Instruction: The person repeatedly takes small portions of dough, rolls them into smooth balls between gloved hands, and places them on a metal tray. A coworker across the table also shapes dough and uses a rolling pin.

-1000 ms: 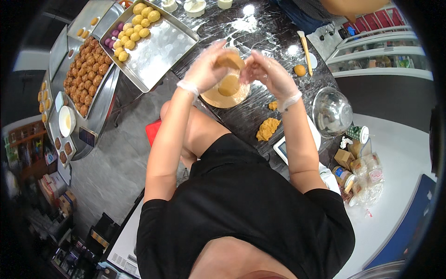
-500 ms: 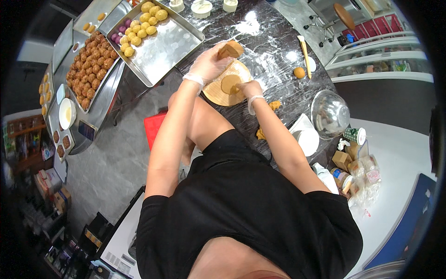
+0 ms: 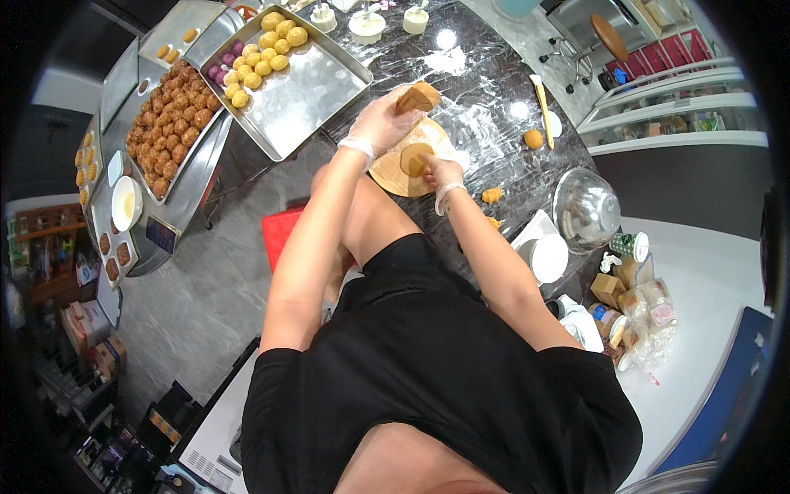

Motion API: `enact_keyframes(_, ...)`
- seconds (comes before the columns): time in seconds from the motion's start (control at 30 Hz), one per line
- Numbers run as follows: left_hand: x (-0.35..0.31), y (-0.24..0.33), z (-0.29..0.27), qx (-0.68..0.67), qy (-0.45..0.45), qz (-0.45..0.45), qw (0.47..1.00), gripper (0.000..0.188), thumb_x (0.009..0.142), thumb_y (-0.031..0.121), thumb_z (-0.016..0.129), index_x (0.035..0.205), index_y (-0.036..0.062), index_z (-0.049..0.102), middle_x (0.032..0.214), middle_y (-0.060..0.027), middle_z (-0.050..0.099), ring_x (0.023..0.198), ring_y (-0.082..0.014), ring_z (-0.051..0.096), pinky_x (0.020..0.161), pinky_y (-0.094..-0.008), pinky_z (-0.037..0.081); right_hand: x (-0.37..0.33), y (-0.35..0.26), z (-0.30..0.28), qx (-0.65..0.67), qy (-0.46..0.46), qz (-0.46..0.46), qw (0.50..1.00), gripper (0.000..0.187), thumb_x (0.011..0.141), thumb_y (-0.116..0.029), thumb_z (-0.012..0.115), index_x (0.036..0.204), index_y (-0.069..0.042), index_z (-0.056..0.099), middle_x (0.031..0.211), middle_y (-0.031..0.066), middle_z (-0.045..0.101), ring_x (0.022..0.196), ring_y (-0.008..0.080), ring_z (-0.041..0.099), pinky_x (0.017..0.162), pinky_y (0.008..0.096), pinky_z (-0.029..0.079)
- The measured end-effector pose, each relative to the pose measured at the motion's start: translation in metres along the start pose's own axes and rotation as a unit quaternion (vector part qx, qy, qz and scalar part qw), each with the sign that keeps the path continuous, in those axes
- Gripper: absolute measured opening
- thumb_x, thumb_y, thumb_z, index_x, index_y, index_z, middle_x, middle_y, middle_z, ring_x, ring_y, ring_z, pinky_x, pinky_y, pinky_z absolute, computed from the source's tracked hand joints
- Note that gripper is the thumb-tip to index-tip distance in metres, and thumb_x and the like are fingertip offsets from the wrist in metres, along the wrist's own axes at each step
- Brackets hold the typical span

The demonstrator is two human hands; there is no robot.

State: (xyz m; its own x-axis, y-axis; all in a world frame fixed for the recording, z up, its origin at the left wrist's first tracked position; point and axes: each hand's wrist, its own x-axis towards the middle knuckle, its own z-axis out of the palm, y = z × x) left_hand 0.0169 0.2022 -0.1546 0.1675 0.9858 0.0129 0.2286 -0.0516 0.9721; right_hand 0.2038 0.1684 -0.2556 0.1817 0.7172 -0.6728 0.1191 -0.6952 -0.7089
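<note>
My left hand [image 3: 378,123], in a clear plastic glove, grips a wooden block with a rounded edge [image 3: 418,97], tilted above the far side of a round wooden board [image 3: 393,179]. On that board lies a thin, flat brown dough disc [image 3: 414,158]. The fingers of my gloved right hand [image 3: 446,174] are closed at the disc's right edge, with the fingertips on the dough. Whether the edge is lifted cannot be made out. Scraps of the same dough [image 3: 491,195] lie to the right of my right wrist.
A metal tray [image 3: 284,148] with yellow and purple balls stands far left, beside a heap of brown balls [image 3: 169,123]. White moulds [image 3: 367,27] stand at the back. On the right are a dough ball [image 3: 533,139], a brush [image 3: 543,111], a metal bowl [image 3: 586,210] and a white bowl [image 3: 548,257].
The view has shifted slightly. My right hand has drawn a little nearer to me along the dough disc's right edge. My left hand still holds the wooden block.
</note>
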Motion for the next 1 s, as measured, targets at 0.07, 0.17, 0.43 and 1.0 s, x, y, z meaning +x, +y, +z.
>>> enact_keyframes(0.07, 0.002, -0.008, 0.005, -0.017, 0.004, -0.005, 1.0, 0.047, 0.09, 0.013, 0.065, 0.136, 0.0078, 0.056, 0.12, -0.0111, 0.069, 0.107, -0.0181, 0.066, 0.095, -0.0296, 0.049, 0.013, 0.011, 0.005, -0.036, 0.015, -0.018, 0.999, 0.042, 0.076, -0.024, 0.082, 0.102, 0.007, 0.071, 0.09, 0.0133, 0.073, 0.076, 0.0194, 0.068, 0.07, 0.0319, 0.053)
enact_keyframes(0.17, -0.002, 0.013, 0.012, -0.053, -0.028, -0.026, 0.998, 0.044, 0.091, 0.006, 0.063, 0.135, 0.0064, 0.056, 0.119, -0.0059, 0.067, 0.106, -0.0132, 0.062, 0.094, -0.0283, 0.049, 0.042, 0.031, 0.022, 0.015, 0.066, -0.057, 0.996, 0.037, 0.079, -0.021, 0.08, 0.106, 0.002, 0.072, 0.093, 0.0117, 0.073, 0.077, 0.0194, 0.068, 0.071, 0.0315, 0.053)
enact_keyframes(0.43, -0.036, 0.027, 0.051, 0.172, -0.062, 0.103, 0.978, 0.035, 0.077, 0.01, 0.074, 0.112, 0.0101, 0.069, 0.102, -0.0131, 0.072, 0.097, -0.0299, 0.069, 0.086, -0.0373, 0.053, 0.002, -0.005, -0.082, 0.247, -0.023, -0.112, 0.962, 0.031, 0.086, -0.014, 0.073, 0.115, -0.005, 0.067, 0.104, 0.0049, 0.069, 0.087, 0.0172, 0.063, 0.077, 0.0309, 0.05)
enact_keyframes(1.0, -0.101, -0.012, -0.054, -0.685, -0.021, -0.121, 0.718, 0.063, 0.104, 0.046, 0.044, 0.145, -0.0021, 0.043, 0.143, -0.0142, 0.052, 0.127, -0.0241, 0.056, 0.11, -0.0403, 0.043, -0.153, -0.136, 0.028, -0.395, -0.236, -0.667, 0.586, 0.029, 0.083, -0.009, 0.07, 0.112, -0.007, 0.069, 0.118, 0.0081, 0.069, 0.124, 0.0305, 0.058, 0.11, 0.0544, 0.036)
